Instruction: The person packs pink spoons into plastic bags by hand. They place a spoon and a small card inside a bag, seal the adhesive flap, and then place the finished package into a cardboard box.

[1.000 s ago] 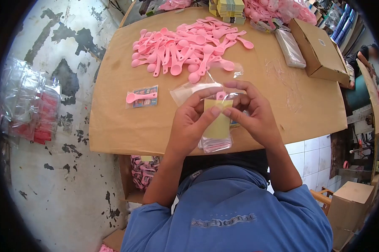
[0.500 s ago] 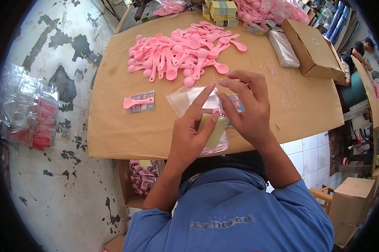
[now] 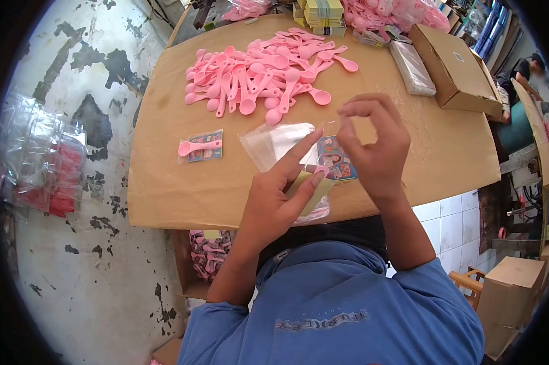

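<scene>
My left hand [image 3: 273, 193] is closed on a clear plastic bag that holds a pale yellow-green card [image 3: 306, 193] and a pink measuring spoon [image 3: 322, 171], its thumb pressing near the spoon's end. To the right, my right hand [image 3: 378, 143] is raised with thumb and index finger pinched together. A faint, thin clear strip [image 3: 330, 122] shows by its fingertips. Under the hands lie clear bags [image 3: 259, 146] and a blue printed card [image 3: 335, 159]. Another bagged pink spoon [image 3: 200, 147] on a blue card lies at the left.
A heap of pink spoons [image 3: 256, 73] covers the table's back middle. Thin clear strips [image 3: 417, 131] lie at the right, near a stack of clear bags [image 3: 411, 68] and a cardboard box [image 3: 454, 73]. Card stacks [image 3: 323, 15] stand behind. A person [image 3: 524, 76] is at far right.
My right hand has moved right, away from the left fingertips, and its thumb and index finger have closed into a pinch. More of the blue card shows. My left hand keeps its hold.
</scene>
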`<state>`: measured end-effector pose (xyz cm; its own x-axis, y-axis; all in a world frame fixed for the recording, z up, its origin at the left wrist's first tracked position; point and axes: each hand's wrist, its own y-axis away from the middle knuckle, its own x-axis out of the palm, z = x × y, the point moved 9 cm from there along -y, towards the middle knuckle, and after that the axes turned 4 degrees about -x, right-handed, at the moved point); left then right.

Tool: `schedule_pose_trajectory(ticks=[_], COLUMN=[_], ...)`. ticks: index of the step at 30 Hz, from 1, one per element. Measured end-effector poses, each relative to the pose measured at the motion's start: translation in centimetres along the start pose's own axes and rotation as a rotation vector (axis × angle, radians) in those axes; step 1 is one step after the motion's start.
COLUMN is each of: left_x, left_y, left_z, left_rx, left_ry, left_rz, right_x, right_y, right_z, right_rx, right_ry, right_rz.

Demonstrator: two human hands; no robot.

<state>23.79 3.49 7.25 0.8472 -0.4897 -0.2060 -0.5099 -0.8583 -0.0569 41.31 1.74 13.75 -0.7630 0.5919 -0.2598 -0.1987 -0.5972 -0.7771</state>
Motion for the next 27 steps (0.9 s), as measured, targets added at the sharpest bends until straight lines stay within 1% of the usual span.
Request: schedule_pose_trajectory(ticks=[1,2,5,7,8,9,11,13,15,19,21,24,27], left_x=[0.0,0.0,-0.1,-0.5,-0.7,-0.9,-1.3,-1.5,-1.6,-1.8,-2.4,-3.1,-3.1], left_y=[0.1,0.0,0.0,-0.1,-0.2,-0.3,-0.4,-0.7,-1.0,-0.8,-0.6,-0.2,0.0], left_z=[-0.1,-0.1,-0.1,0.0,0.2,0.5,1.0,1.3,1.7,1.4,1.5,1.6,0.8], left_rx=[-0.008,-0.018,-0.043,-0.054,-0.056,-0.058,-0.041,-0.005,0.041,0.091,0.080,0.060,0.068], left_ry=[0.013,0.111,0.370,0.495,0.509,0.524,0.545,0.559,0.564,0.597,0.540,0.460,0.441], left_rz=[0.009,-0.003,-0.048,-0.083,-0.085,-0.088,-0.098,-0.106,-0.128,-0.153,-0.177,-0.193,-0.204], right_x=[-0.6,-1.2,-2.5,-3.9,-4.5,-4.3,-2.0,0.2,3.3,4.8,4.8,4.6,4.3], right_y=[-0.1,-0.2,0.0,0.8,1.1,1.4,2.7,4.0,4.9,5.1,5.0,4.7,4.3], right_z=[-1.3,-2.4,-6.0,-7.6,-8.2,-7.9,-7.0,-5.0,-2.5,-2.4,-2.8,-2.8,-2.3], right_rx=[0.037,0.074,0.431,0.412,0.400,0.445,0.532,0.571,0.564,0.556,0.577,0.547,0.542], right_ry=[-0.056,-0.113,-0.684,-0.825,-0.894,-0.880,-0.898,-0.825,-0.674,-0.677,-0.658,-0.663,-0.779], right_rz=[-0.045,-0.090,-0.350,-0.368,-0.377,-0.287,0.044,0.247,0.316,0.358,0.402,0.399,0.333])
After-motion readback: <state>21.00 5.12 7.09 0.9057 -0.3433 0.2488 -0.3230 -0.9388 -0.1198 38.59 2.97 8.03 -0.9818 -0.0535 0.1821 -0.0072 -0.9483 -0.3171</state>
